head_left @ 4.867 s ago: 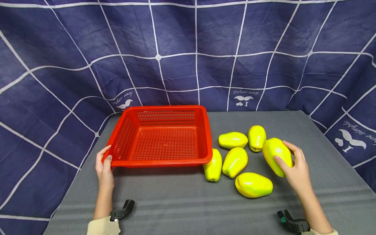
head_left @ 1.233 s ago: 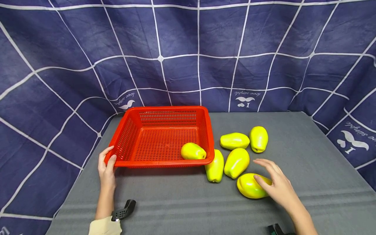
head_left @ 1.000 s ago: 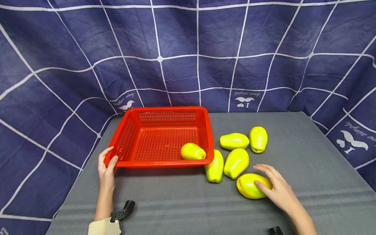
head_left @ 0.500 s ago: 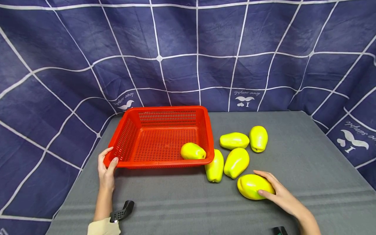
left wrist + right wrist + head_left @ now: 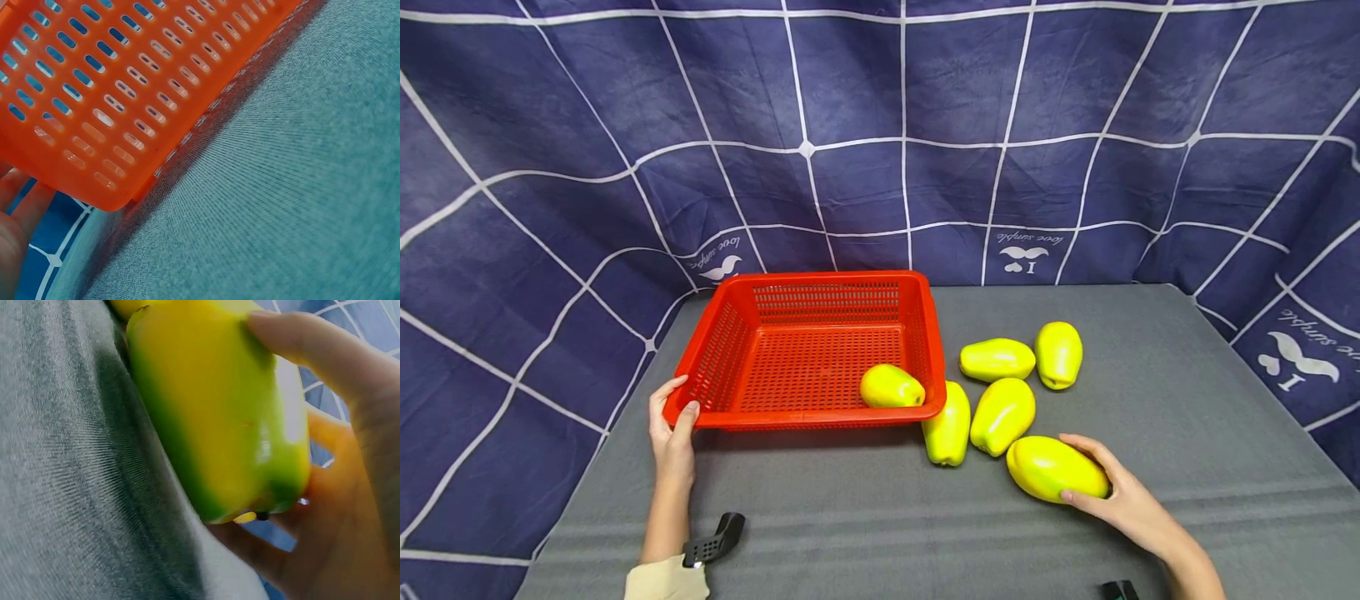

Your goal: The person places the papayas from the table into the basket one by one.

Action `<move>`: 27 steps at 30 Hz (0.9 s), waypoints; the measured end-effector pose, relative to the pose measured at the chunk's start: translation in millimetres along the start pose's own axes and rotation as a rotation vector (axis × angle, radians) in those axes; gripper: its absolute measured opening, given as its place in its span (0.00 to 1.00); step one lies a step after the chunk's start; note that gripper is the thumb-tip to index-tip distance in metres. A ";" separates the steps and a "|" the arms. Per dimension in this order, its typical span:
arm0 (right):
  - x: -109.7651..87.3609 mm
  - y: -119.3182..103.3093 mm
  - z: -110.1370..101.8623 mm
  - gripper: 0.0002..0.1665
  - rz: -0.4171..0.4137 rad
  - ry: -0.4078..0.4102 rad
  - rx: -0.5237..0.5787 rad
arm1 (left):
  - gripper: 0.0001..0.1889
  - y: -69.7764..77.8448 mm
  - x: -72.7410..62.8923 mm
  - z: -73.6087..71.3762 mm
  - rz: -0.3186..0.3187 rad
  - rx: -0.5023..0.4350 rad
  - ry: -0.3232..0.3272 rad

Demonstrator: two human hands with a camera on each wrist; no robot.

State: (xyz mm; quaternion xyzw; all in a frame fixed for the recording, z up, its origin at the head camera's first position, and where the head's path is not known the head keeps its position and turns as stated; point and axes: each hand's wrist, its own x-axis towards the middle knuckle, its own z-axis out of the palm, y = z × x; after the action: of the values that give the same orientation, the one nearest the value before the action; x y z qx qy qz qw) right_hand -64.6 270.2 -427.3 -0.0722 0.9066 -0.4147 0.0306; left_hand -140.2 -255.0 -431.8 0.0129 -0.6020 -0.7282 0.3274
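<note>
My left hand (image 5: 672,442) pinches the near left corner of a red perforated plastic basket (image 5: 812,416), thumb over the rim. In the left wrist view its fingers (image 5: 32,203) touch the slotted wall of the basket (image 5: 144,81). One yellow-green papaya (image 5: 891,387) lies inside the basket, near its front right corner. On the right, my right hand (image 5: 1123,504) grips the nearest papaya (image 5: 1052,469), thumb on the near side and fingers on the far side. Seen from the right wrist, this papaya (image 5: 212,419) sits low over the cloth, between thumb and fingers.
Several more papayas lie right of the basket: one papaya (image 5: 947,425) touches its right corner, another papaya (image 5: 1003,416) is beside it, and two papayas lie behind, one long (image 5: 997,360) and one upright (image 5: 1059,356). A blue checked curtain (image 5: 865,192) backs the grey cloth-covered table (image 5: 850,517).
The papaya formerly in my right hand now lies in the basket. My right hand has come down on the nearest papaya, closed round it and turned it slightly. The left hand keeps its hold.
</note>
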 end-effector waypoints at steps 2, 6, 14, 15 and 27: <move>-1.4 -2.3 -0.2 0.36 -0.045 0.062 0.011 | 0.19 0.2 0.3 0.3 0.006 0.000 -0.002; -1.5 -10.3 -0.6 0.37 -0.166 0.185 0.015 | 0.19 0.3 1.1 0.6 0.013 0.004 -0.002; 4.1 -34.7 -1.3 0.38 -0.234 0.289 -0.016 | 0.19 -0.4 -0.3 -0.3 -0.001 0.013 0.008; 5.7 -38.0 -1.0 0.38 -0.229 0.293 -0.027 | 0.20 -0.6 -0.4 -0.4 -0.003 0.015 0.010; 42.3 -90.8 9.2 0.37 -0.182 0.358 -0.199 | 0.19 0.6 -0.2 0.7 0.012 0.022 0.010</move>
State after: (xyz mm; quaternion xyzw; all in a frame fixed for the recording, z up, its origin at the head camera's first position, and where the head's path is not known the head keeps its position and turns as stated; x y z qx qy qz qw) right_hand -95.7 198.2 -364.5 -0.0817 0.9237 -0.3304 -0.1758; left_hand -140.0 -254.3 -431.2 0.0165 -0.6084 -0.7195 0.3344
